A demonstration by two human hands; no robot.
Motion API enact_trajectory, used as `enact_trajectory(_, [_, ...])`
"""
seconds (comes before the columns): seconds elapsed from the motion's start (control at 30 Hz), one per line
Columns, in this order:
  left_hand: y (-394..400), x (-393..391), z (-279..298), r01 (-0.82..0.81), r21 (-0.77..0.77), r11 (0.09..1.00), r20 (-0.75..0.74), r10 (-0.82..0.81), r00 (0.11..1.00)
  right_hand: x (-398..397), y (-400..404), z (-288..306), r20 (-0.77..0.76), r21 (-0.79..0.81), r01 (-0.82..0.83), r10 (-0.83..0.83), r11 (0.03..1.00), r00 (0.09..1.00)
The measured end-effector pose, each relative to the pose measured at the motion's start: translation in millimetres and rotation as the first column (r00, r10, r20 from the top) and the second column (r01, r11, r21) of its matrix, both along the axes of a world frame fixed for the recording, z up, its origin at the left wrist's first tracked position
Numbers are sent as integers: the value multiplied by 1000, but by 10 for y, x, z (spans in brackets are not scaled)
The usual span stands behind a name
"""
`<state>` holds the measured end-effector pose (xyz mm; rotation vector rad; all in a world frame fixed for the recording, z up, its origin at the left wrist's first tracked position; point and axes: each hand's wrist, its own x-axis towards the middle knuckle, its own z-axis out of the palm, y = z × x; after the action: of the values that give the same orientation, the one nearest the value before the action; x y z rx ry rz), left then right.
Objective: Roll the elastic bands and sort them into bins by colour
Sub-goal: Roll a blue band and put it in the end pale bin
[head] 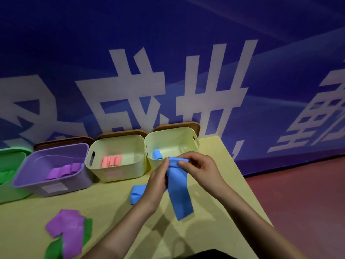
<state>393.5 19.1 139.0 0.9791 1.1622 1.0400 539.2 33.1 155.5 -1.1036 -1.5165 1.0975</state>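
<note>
A blue elastic band (pixel 180 191) hangs above the yellow table, its top end pinched by both hands. My left hand (pixel 157 181) grips it from the left, my right hand (pixel 200 168) from the right, just in front of the right cream bin (pixel 172 135). That bin holds one blue roll (pixel 157 154). The middle cream bin (pixel 115 144) holds pink rolls (pixel 111 161). Purple rolls (pixel 63 171) lie in the purple bin (pixel 46 157). At the far left the green bin (pixel 11 152) holds green bands. Another blue band (pixel 137 193) lies flat behind my left wrist.
Loose purple band (pixel 70 230) lies over a green band (pixel 87 230) at the table's front left. Brown lids (pixel 121 133) lean behind the bins against the blue wall. The table's right edge (pixel 248 186) drops to a reddish floor.
</note>
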Motion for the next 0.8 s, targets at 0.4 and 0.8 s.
enact_trajectory(0.4, [91, 132, 9, -186, 7, 982, 24, 186, 982, 174, 202, -135, 376, 598, -44, -232, 800, 897])
enact_trajectory(0.8, [-70, 188, 111, -118, 214, 970, -76, 137, 988, 249, -33, -124, 1, 101, -8, 8, 995, 1000])
